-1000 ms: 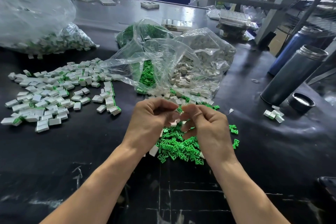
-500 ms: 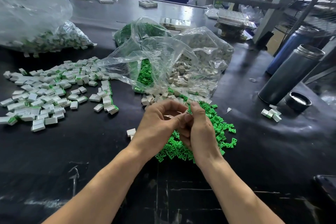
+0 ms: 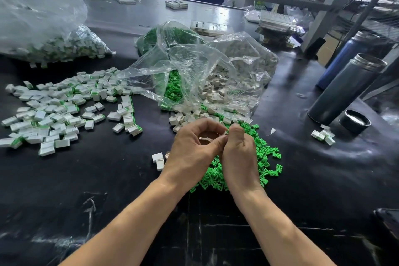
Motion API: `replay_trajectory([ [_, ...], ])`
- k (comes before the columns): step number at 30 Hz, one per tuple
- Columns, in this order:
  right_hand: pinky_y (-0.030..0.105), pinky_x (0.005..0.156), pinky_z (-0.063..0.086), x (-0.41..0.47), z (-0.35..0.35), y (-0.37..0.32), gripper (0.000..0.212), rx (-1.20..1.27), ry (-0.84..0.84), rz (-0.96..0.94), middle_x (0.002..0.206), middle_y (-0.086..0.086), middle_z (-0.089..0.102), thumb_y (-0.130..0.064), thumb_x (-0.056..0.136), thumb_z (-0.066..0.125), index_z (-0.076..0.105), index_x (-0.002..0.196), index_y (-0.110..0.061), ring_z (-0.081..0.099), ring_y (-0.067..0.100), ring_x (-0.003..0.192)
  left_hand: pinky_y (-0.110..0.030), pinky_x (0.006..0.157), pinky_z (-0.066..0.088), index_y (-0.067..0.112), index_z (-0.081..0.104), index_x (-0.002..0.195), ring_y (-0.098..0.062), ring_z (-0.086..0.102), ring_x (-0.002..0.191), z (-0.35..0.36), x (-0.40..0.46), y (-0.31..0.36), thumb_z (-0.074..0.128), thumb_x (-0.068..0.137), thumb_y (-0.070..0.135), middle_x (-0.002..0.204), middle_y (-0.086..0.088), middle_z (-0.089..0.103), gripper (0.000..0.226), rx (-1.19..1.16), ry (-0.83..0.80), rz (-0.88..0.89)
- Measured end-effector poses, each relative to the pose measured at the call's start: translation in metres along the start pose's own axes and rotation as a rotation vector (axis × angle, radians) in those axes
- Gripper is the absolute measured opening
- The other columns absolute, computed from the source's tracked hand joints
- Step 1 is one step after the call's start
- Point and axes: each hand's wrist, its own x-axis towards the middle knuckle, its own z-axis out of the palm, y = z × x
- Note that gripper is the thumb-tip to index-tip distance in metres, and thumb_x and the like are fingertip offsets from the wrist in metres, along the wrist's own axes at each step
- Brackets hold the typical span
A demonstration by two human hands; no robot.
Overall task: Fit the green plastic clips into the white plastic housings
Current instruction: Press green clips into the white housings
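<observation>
Right above the loose heap of green clips (image 3: pixel 262 157), both hands meet with their fingertips together. The left hand (image 3: pixel 192 151) has its fingers curled into an arch, thumb and forefinger closing a ring, and inside that ring a pale white housing (image 3: pixel 206 138) shows, held in the curled fingers. The right hand (image 3: pixel 238 155) is turned with its back toward the camera, thumb up and pressed against the left thumb and forefinger, fingers folded inward in a pinch; what it pinches is hidden behind the thumb, so whether it holds a clip cannot be told. Both bare forearms run up from the bottom edge and converge at the wrists, held over the black table (image 3: pixel 108 190). Two single white housings (image 3: pixel 158 158) lie on the table just left of the left wrist. More unfilled housings spill from the mouth of a clear plastic bag (image 3: pixel 216 67) just beyond the hands, and green clips sit inside the same crumpled plastic. To the left spreads a wide scatter of finished pieces (image 3: pixel 60 110), white with green edges, and a second bag (image 3: pixel 43 28) behind them holds more. On the right stand a dark steel flask (image 3: pixel 345 90) with its cap (image 3: pixel 355 120) beside it, and a few finished pieces (image 3: pixel 323 135) near that.
</observation>
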Motion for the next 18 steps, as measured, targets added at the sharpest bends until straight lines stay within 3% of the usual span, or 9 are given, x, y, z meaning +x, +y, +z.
replay_trajectory([
  [3, 0.016, 0.059, 0.049, -0.0004, 0.0009, -0.0021, 0.057, 0.008, -0.018, -0.041, 0.065, -0.014, 0.073, -0.042, 0.096, 0.029, 0.076, 0.064, -0.035, 0.069, 0.002, 0.065, -0.036, 0.078, 0.060, 0.013, 0.075, 0.093, -0.027, 0.073, 0.087, -0.0011, -0.0004, 0.0012, 0.078, 0.090, 0.013, 0.089, -0.007, 0.077, 0.004, 0.012, 0.001, 0.007],
  [6, 0.018, 0.059, 0.051, 0.0000, 0.0016, -0.0001, 0.055, 0.006, 0.000, -0.059, 0.066, -0.014, 0.073, -0.042, 0.095, 0.030, 0.072, 0.064, -0.027, 0.070, 0.003, 0.066, -0.035, 0.079, 0.060, 0.012, 0.075, 0.093, -0.025, 0.074, 0.087, -0.0018, -0.0010, 0.0024, 0.077, 0.090, 0.012, 0.088, -0.005, 0.077, 0.004, 0.027, -0.003, 0.013],
  [12, 0.009, 0.053, 0.045, -0.0015, 0.0006, -0.0016, 0.052, 0.025, -0.017, -0.095, 0.062, -0.020, 0.070, -0.036, 0.095, 0.030, 0.069, 0.061, -0.027, 0.067, -0.003, 0.061, -0.035, 0.079, 0.062, 0.013, 0.076, 0.094, -0.022, 0.074, 0.087, -0.0020, -0.0024, 0.0028, 0.077, 0.090, 0.013, 0.089, -0.005, 0.077, 0.004, 0.039, -0.002, 0.015],
  [18, 0.013, 0.056, 0.046, -0.0006, -0.0010, 0.0008, 0.058, 0.021, -0.023, -0.023, 0.060, -0.014, 0.069, -0.048, 0.096, 0.031, 0.073, 0.064, -0.024, 0.065, 0.000, 0.060, -0.047, 0.084, 0.061, 0.012, 0.075, 0.094, -0.026, 0.074, 0.087, -0.0010, -0.0015, 0.0029, 0.078, 0.089, 0.013, 0.088, -0.006, 0.077, 0.005, 0.034, 0.009, 0.006],
])
